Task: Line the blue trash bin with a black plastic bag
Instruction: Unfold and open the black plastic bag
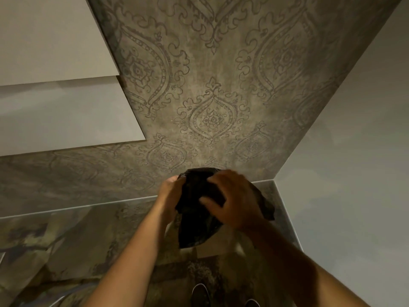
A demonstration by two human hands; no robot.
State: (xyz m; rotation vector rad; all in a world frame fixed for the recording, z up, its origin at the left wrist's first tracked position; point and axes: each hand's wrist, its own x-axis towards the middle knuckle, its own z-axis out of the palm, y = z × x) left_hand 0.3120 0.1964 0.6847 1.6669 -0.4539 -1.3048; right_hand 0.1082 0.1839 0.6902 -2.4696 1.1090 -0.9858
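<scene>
Bag (199,209) sits bunched between my hands near 6 o'clock: left hand (169,193) pinching its edge, right hand (232,202) spread over it. I'd rub the layers apart to find the mouth. Bin isn't visible; blur hides finger detail.

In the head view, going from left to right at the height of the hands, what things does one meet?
Patterned wall → left hand → black plastic bag → right hand → plain white wall.

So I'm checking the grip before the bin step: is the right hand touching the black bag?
Touching. The head view shows the right hand spread over the black bag, fingers pressed on its crumpled surface.
</scene>
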